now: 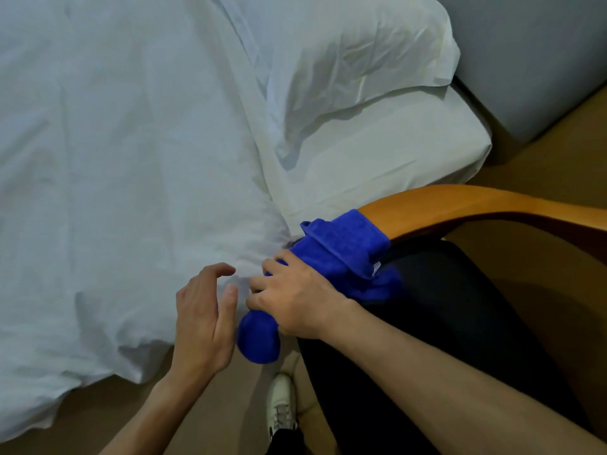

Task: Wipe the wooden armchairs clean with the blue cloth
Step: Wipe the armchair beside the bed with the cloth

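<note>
The blue cloth (341, 251) is draped over the left end of a curved wooden armrest (460, 205) of the armchair, and part of it hangs down in a bunch below. My right hand (295, 297) grips the cloth where it wraps the end of the armrest. My left hand (205, 318) hovers just left of it with fingers spread and holds nothing. The chair's dark seat cushion (460, 323) lies under my right forearm.
A bed with a rumpled white duvet (115, 159) and a pillow (361, 60) presses close against the armrest end. My white shoe (281, 408) stands on the tan floor (558, 142). A grey upholstered block (542, 44) stands at the top right.
</note>
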A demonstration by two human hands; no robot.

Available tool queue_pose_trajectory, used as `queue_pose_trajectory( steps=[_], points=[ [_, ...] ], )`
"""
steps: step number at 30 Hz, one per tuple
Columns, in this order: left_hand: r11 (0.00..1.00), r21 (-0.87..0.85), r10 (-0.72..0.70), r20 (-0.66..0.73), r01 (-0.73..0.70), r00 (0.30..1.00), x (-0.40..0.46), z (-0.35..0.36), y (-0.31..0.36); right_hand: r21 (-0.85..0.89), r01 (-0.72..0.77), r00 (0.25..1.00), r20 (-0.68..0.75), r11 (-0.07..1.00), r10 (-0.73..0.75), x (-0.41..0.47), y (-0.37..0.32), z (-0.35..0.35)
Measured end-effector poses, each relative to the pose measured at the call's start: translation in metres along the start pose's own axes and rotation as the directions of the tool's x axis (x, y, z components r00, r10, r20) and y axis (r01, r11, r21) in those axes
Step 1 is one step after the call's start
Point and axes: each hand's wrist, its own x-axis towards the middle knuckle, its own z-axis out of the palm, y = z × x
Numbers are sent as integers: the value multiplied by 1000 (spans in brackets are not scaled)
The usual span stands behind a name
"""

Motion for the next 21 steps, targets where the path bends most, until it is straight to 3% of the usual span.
queue_pose_trajectory(
  steps=[4,10,15,21],
  points=[
    [999,9,39,42,-40,998,11,1,4,-27,11,1000,27,1000,-11,-5,21,1],
    [990,23,137,89,-139,987,36,10,19,4,-122,992,-20,993,122,-22,58,-2],
    [992,24,117,109,-121,987,41,14,18,14,-237,970,53,971,236,-45,97,-10],
    [993,24,115,129,-119,985,37,6,9,-47,-348,935,50,936,350,-29,61,-4]
  ],
)
